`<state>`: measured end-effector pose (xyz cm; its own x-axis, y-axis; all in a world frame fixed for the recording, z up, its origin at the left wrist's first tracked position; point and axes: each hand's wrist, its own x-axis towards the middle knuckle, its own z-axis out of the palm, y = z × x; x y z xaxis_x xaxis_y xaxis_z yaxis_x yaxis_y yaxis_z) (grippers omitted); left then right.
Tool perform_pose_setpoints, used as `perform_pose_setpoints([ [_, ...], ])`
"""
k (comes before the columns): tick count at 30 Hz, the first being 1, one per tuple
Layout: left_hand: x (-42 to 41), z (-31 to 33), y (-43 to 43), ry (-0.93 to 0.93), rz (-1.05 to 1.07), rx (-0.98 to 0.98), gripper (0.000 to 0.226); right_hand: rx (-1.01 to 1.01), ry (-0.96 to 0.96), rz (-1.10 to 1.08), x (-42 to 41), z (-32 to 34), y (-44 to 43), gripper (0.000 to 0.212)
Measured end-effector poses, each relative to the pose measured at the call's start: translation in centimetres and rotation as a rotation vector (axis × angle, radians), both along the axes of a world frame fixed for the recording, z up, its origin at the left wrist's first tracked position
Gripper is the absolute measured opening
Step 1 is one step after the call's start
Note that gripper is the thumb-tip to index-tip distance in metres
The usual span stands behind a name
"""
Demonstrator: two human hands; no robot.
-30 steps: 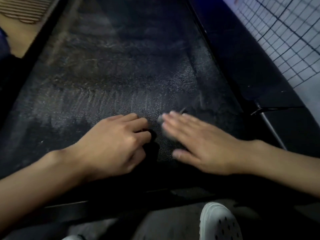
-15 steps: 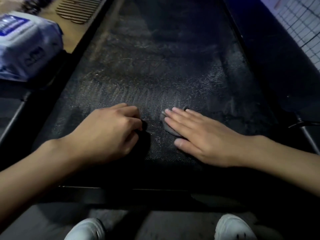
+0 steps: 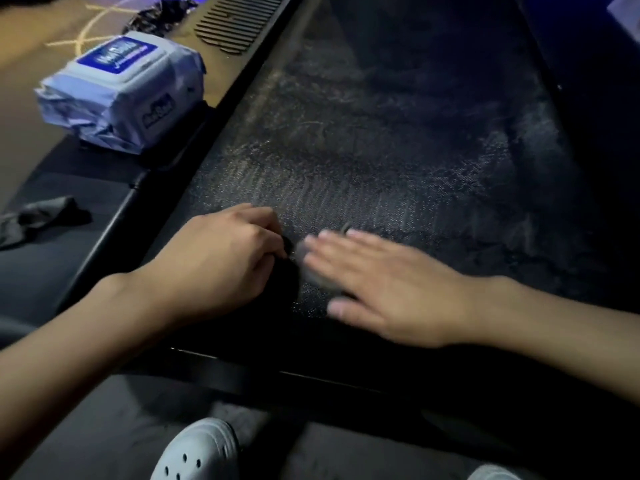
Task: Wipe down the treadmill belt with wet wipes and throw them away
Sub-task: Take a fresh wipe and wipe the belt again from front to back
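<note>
The black treadmill belt (image 3: 398, 150) runs away from me, dusty with pale streaks across its near part. My right hand (image 3: 391, 285) lies flat with straight fingers and presses a crumpled grey wet wipe (image 3: 320, 281) onto the belt close to its rear edge. Most of the wipe is hidden under the fingers. My left hand (image 3: 221, 261) rests on the belt just left of the wipe. Its fingers are curled under, the fingertips almost meeting the wipe, and I cannot see anything held in them.
A blue pack of wet wipes (image 3: 121, 91) sits on the floor beside the left side rail (image 3: 104, 244). A dark crumpled rag or wipe (image 3: 45, 216) lies on the left footboard. A black bag (image 3: 159, 13) is farther back. My white shoes (image 3: 197, 452) stand behind the treadmill's rear edge.
My right hand has slid the wipe a little left until it almost meets my left hand. The view has swung left, bringing the wipes pack and the dark rag into sight.
</note>
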<state>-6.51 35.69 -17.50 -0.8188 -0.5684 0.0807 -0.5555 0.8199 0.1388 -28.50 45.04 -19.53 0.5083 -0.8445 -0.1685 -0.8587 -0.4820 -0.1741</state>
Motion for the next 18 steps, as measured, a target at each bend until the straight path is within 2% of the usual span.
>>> perform_pose_setpoints([
  [2, 0.6, 0.1, 0.1, 0.004, 0.033, 0.011, 0.041, -0.004, 0.027, -0.073, 0.0, 0.2, -0.7, 0.076],
  [6, 2.3, 0.4, 0.0, 0.001, 0.107, 0.021, 0.042, -0.026, 0.001, 0.163, 2.3, -0.5, 0.0, 0.075],
  [10, 4.0, 0.5, -0.4, 0.005, 0.21, 0.027, 0.045, 0.001, 0.031, -0.019, 2.0, 0.0, -3.3, 0.076],
  [11, 4.4, 0.4, -0.4, 0.013, 0.235, 0.031, 0.046, -0.006, 0.026, -0.009, 2.7, 0.0, -3.4, 0.077],
  [15, 5.2, 0.4, -0.5, 0.002, 0.326, 0.0, 0.048, -0.055, -0.002, 0.221, 5.2, -0.5, -2.9, 0.074],
  [18, 5.9, 0.5, -1.1, -0.02, 0.421, -0.007, 0.051, 0.009, 0.016, 0.05, 4.9, 0.0, -5.8, 0.075],
])
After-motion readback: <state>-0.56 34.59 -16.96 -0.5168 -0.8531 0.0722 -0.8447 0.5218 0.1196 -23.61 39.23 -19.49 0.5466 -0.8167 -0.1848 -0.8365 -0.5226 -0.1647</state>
